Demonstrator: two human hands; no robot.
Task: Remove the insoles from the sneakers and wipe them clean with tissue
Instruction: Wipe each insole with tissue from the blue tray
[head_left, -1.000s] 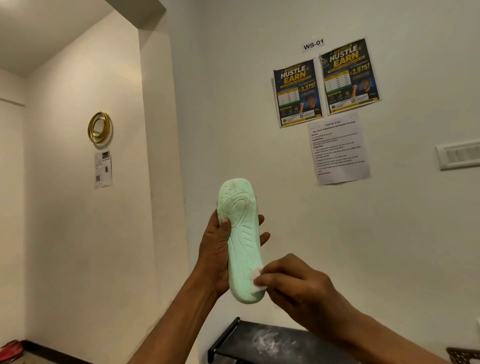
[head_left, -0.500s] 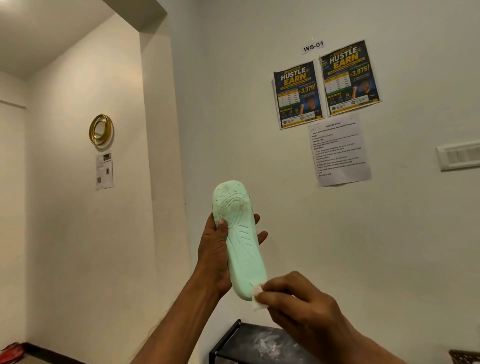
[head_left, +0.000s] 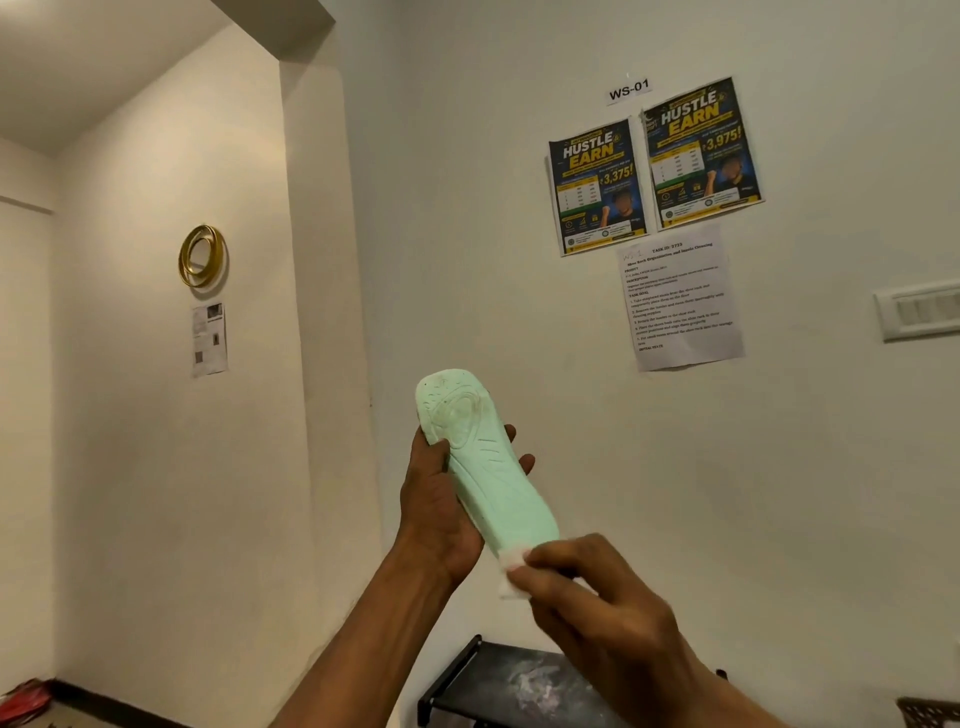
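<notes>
The lower end of the insole (head_left: 493, 478) hides behind the right hand (head_left: 597, 608), which covers most of the tissue (head_left: 511, 578). The bottom edge cuts off the black rack (head_left: 493, 686).

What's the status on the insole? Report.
Left grip holds pale green foam insole, raised. Right grip pinches white tissue at its lower end. Nothing blocking.

One wide-angle camera, worn on the person's head, is looking forward at a white wall (head_left: 467, 260) and taking in ceiling (head_left: 104, 62) at the upper left. It is sitting close to the left hand (head_left: 439, 512) gripping the insole (head_left: 488, 467) at lower centre and the right hand (head_left: 597, 597) pinching the tissue (head_left: 511, 579) at lower right, with both forearms entering from the bottom edge. The posters (head_left: 654, 166) at upper right are hanging well beyond them.
</notes>
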